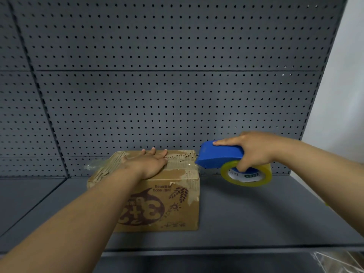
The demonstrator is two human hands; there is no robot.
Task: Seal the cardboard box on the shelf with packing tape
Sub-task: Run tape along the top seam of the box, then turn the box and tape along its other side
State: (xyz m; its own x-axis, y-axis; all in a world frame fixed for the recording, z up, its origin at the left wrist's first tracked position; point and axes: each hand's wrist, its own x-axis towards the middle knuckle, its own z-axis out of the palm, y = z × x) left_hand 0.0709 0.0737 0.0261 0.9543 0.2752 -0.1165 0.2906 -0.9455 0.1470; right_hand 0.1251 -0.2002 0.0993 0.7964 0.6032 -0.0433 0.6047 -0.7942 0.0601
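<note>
A worn brown cardboard box [173, 203] with dark printed artwork stands on the grey shelf [256, 213], its top flaps closed and scuffed. My left hand [149, 164] lies flat on the box top, fingers spread, pressing down. My right hand [254, 152] grips a blue tape dispenser [218, 154] carrying a yellowish roll of clear packing tape [246, 174]. The dispenser's nose touches the box's top right edge. Crumpled clear tape [92, 165] sticks out at the box's far left corner.
A grey pegboard back panel [177, 85] rises directly behind the box. A white wall [342, 95] lies to the right. The shelf's front lip [216, 252] runs below, and pale plastic wrapping [338, 261] shows at the lower right.
</note>
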